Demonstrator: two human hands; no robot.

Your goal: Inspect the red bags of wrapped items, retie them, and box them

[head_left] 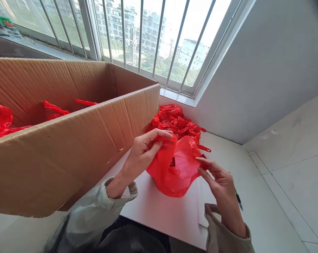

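Note:
A red plastic bag point(175, 168) hangs open over the white board point(164, 211), with a dark item showing inside its mouth. My left hand point(144, 151) pinches the bag's left rim, fingers closed on the plastic. The right rim is pinched between the fingertips of my right hand point(219, 182). Both hands hold the bag's mouth apart, just right of the cardboard box.
A large open cardboard box point(69, 147) fills the left, with several red bags point(0, 121) inside. A heap of red plastic bags point(177, 121) lies behind on the floor by the barred window point(153, 38). Grey wall and pale floor tiles point(288, 147) are to the right.

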